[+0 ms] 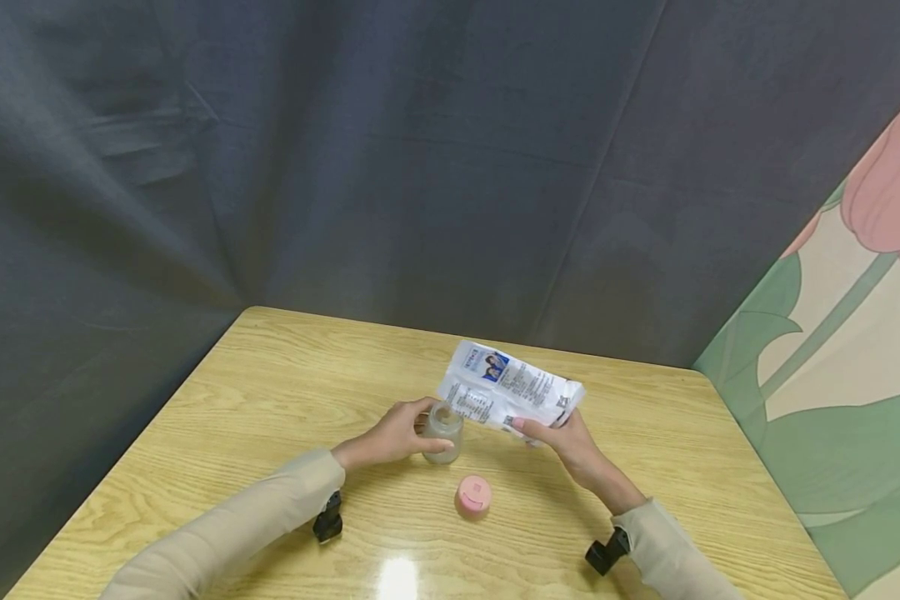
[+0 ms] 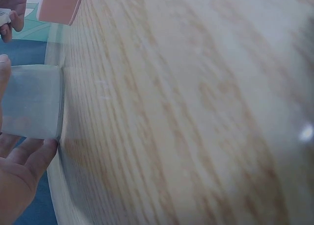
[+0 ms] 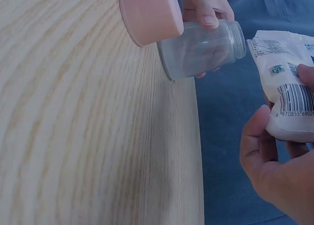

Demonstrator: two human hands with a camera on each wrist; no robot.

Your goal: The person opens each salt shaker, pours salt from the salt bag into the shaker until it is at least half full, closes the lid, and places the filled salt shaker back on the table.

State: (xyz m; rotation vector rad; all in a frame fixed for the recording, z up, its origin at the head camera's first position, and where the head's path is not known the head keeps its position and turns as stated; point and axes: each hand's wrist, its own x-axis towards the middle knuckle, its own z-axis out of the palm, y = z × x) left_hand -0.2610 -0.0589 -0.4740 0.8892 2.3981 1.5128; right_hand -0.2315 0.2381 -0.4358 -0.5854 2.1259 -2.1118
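Note:
My left hand (image 1: 399, 433) grips a small clear glass jar (image 1: 444, 436) that stands upright on the table with its mouth uncovered. Cloudy, whitish contents show low in the jar. In my right hand (image 1: 566, 442) is a white printed pouch (image 1: 513, 385), held by its lower right end and tilted, its far left end close over the jar's mouth. The right wrist view shows a barcode on the pouch (image 3: 289, 83) and the jar's threaded neck (image 3: 237, 40) facing it. A pink lid (image 1: 474, 495) lies on the table just in front of the jar.
The wood-grain table (image 1: 285, 383) carries these things. A dark curtain (image 1: 420, 167) hangs behind and to the left of it. On the right stands a wall panel with painted tulips (image 1: 855, 333). Each forearm wears a black wrist camera (image 1: 328, 521).

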